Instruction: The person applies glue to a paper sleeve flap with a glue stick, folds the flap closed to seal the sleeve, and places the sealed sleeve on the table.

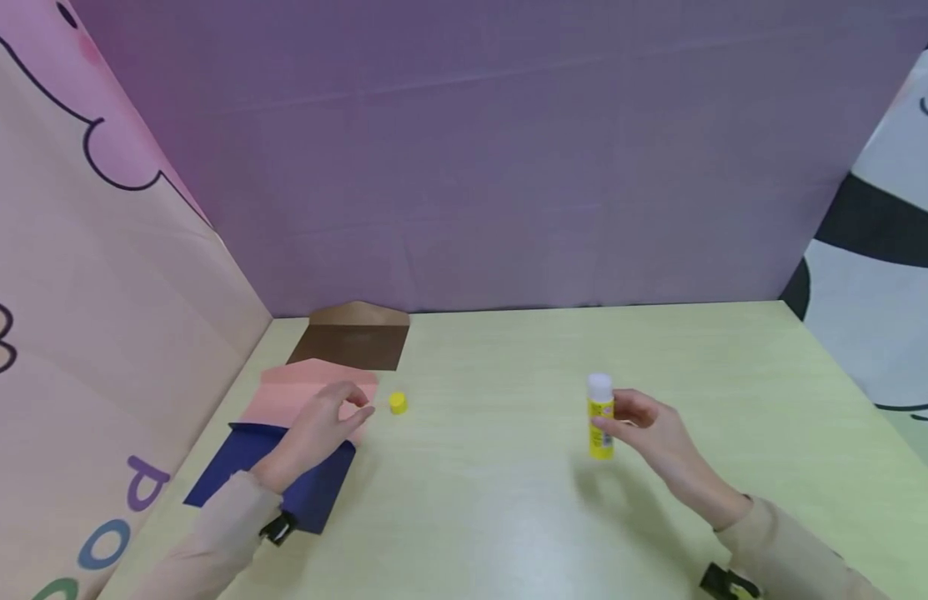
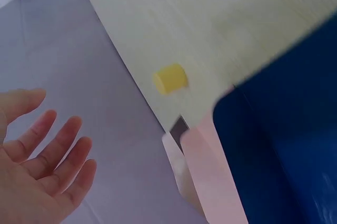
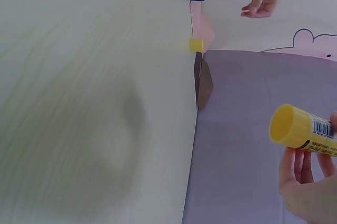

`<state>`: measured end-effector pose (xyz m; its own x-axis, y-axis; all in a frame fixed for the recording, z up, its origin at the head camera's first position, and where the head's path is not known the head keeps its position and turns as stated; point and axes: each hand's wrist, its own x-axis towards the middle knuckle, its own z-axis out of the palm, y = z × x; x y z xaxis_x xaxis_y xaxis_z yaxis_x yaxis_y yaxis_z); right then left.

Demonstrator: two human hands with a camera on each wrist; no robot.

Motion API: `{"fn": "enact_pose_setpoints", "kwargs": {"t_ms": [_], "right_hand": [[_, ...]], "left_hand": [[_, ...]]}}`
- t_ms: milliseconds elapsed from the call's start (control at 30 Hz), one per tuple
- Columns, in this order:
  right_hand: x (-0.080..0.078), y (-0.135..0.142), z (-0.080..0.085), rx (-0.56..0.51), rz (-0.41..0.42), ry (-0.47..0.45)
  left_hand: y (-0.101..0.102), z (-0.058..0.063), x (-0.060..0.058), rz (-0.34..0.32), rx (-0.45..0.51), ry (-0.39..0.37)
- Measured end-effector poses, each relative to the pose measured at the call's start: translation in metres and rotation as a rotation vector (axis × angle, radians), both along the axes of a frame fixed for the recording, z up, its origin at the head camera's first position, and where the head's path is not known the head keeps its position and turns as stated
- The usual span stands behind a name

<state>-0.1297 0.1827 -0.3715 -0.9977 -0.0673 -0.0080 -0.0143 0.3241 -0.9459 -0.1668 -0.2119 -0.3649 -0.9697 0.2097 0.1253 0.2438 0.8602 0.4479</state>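
Between thumb and fingers, my right hand (image 1: 654, 429) holds a yellow glue stick (image 1: 602, 433) upright above the table, its white end on top. The right wrist view shows the yellow base of the glue stick (image 3: 289, 126) and a barcode on its side. My left hand (image 1: 321, 429) hovers over the envelopes with fingers loosely bent and nothing in them. A small yellow cap (image 1: 398, 403) stands on the table just right of that hand. Under the left hand lie a pink envelope (image 1: 298, 392) and a dark blue envelope (image 1: 238, 458), their flaps open.
A brown envelope (image 1: 351, 346) with its flap open lies behind the pink one, near the back edge. The pale table (image 1: 494, 367) meets a purple backdrop (image 1: 464, 167) behind, with printed cloth panels at both sides.
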Motion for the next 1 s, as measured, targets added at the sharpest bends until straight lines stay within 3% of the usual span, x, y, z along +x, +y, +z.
{"fn": "enact_pose_setpoints", "kwargs": {"t_ms": [200, 400, 567, 700, 1000], "right_hand": [[0.001, 0.007, -0.001, 0.056, 0.005, 0.068], [0.001, 0.015, -0.003, 0.070, -0.006, 0.110], [0.001, 0.018, -0.005, 0.072, -0.007, 0.114], [0.001, 0.022, -0.005, 0.083, -0.003, 0.099], [0.002, 0.027, -0.006, 0.093, -0.012, 0.077]], "left_hand": [[-0.026, 0.004, -0.002, 0.009, -0.086, -0.042], [-0.053, 0.004, -0.004, -0.023, -0.102, -0.065], [-0.074, -0.002, -0.008, -0.050, -0.129, -0.013], [-0.088, -0.008, -0.011, -0.074, -0.123, -0.013], [-0.107, -0.019, -0.007, -0.092, -0.210, 0.013]]}}
